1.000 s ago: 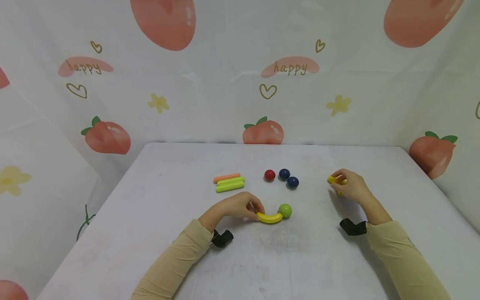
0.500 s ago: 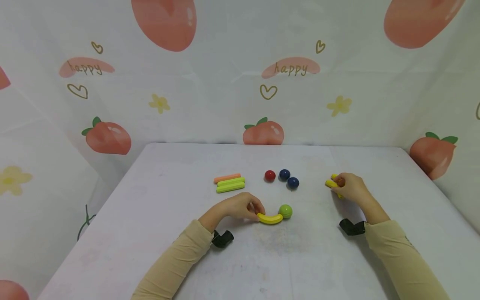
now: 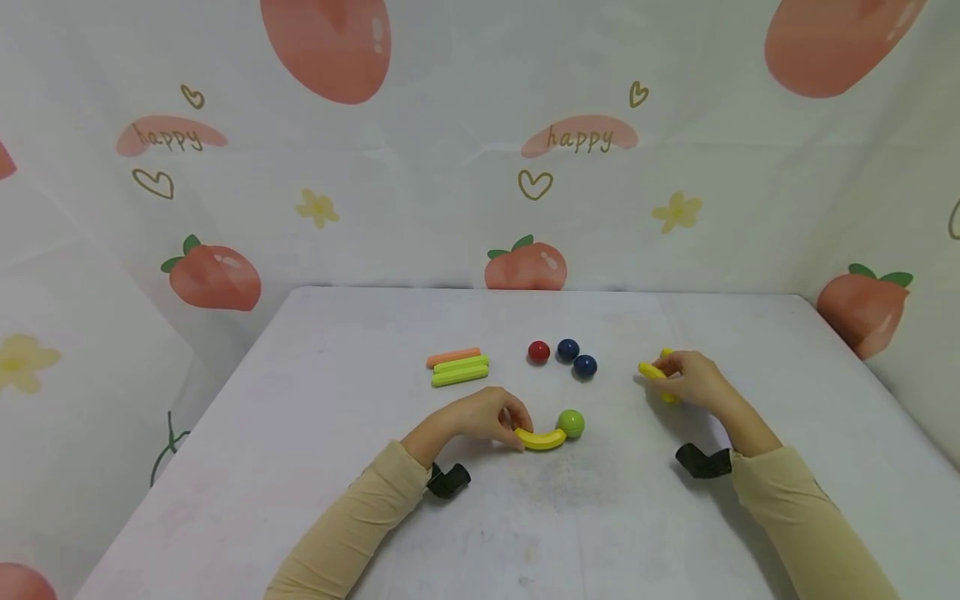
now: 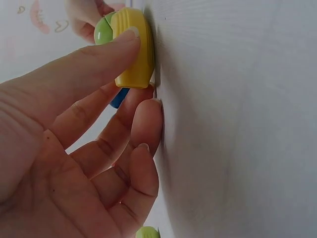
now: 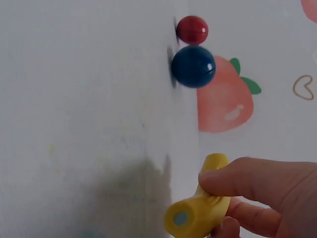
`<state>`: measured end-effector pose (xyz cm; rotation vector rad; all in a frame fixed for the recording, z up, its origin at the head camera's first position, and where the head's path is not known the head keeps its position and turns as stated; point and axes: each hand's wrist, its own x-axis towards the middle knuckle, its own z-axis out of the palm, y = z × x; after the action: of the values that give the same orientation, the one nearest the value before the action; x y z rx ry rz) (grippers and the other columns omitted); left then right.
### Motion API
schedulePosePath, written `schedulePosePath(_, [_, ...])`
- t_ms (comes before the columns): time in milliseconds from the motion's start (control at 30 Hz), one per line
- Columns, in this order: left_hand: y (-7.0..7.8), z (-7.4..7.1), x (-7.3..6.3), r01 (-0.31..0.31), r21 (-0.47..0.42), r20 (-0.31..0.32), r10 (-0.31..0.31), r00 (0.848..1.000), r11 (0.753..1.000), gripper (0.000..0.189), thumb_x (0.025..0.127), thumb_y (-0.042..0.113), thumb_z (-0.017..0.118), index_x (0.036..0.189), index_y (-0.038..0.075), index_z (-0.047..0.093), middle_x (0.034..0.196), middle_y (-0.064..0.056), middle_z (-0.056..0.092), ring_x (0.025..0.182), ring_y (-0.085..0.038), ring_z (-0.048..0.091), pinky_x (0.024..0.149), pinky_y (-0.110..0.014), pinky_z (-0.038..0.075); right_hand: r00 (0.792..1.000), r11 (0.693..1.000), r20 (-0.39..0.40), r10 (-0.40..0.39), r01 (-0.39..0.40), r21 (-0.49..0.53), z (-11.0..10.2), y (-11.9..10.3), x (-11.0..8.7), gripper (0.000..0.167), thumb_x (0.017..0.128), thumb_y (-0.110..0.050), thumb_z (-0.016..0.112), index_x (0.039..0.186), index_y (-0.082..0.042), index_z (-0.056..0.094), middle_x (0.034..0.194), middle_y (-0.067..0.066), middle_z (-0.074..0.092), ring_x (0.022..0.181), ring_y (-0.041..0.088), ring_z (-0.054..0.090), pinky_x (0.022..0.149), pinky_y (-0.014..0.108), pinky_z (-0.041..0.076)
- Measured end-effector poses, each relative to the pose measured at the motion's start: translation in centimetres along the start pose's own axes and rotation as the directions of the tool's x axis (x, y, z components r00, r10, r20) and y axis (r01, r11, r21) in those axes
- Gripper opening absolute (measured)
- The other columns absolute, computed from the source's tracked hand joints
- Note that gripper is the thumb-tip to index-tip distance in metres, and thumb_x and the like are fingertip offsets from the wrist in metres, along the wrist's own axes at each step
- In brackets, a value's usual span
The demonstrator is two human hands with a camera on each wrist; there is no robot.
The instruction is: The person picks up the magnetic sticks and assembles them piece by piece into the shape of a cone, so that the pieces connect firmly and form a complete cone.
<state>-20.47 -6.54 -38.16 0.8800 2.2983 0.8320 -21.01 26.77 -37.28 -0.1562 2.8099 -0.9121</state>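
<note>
Left hand [image 3: 487, 415] pinches toy banana [image 3: 542, 440]; green ball [image 3: 571, 423] blocks its 3-o'clock end. Right hand [image 3: 693, 382] pinches yellow toy [image 3: 651, 369], blue balls [image 3: 585, 367] at 9, counter edge [image 3: 697, 296] at 12.

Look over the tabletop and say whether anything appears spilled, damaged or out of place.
Faint smudges make the white tabletop look dirty on the near side of the curved yellow piece the left hand pinches. I see no spill or breakage.

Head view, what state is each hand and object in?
Left hand, pinching
Curved yellow piece, held at one end
Right hand, gripping
Right yellow object, gripped, partly hidden
Green ball, resting, not held
Red ball, resting, not held
Two blue balls, resting, not held
Orange stick, lying flat
Two green sticks, lying flat
</note>
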Motion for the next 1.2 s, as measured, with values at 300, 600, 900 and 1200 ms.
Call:
schedulePosePath(300, [0.4,-0.1,-0.2,-0.007,0.019,0.013,0.006,1.000,1.000,0.015,0.080,0.010,0.072,0.095,0.009,0.069,0.083,0.000,0.061,0.070,-0.006,0.048,0.064,-0.013,0.040,0.998,0.994,0.025,-0.061,0.059,0.090,1.2,-1.1,-0.2,0.034,0.084,-0.014,0.066,0.105,0.009,0.053,0.094,0.020,0.058,0.084,0.022,0.056,0.066,0.024,0.046])
schedulePosePath(600, [0.3,0.0,-0.1,-0.035,0.034,0.029,0.034,0.999,0.999,0.015,0.083,0.009,0.069,0.097,0.010,0.068,0.085,-0.002,0.061,0.071,-0.006,0.047,0.065,-0.014,0.040,0.988,0.979,0.123,-0.091,0.066,0.193,2.9,-2.9,-0.6,0.035,0.086,-0.016,0.064,0.109,0.006,0.049,0.097,0.017,0.057,0.081,0.016,0.056,0.064,0.023,0.049])
schedulePosePath(900, [0.4,0.1,-0.1,-0.044,0.037,0.034,0.043,0.999,0.998,0.014,0.083,0.008,0.068,0.097,0.010,0.068,0.085,-0.002,0.061,0.073,-0.008,0.048,0.067,-0.014,0.040,0.982,0.958,0.152,-0.110,0.064,0.280,4.1,-3.9,-0.5,0.036,0.087,-0.017,0.065,0.110,0.004,0.047,0.095,0.014,0.058,0.075,0.014,0.055,0.063,0.023,0.051])
schedulePosePath(1200, [0.7,0.3,0.0,-0.024,0.056,0.038,0.022,0.999,0.998,0.014,0.084,0.009,0.068,0.097,0.013,0.068,0.085,0.000,0.060,0.075,-0.008,0.049,0.069,-0.015,0.040,0.978,0.948,0.173,-0.112,0.054,0.312,4.9,-4.6,-0.4,0.039,0.087,-0.019,0.066,0.111,0.004,0.046,0.092,0.012,0.057,0.070,0.014,0.056,0.062,0.025,0.054])
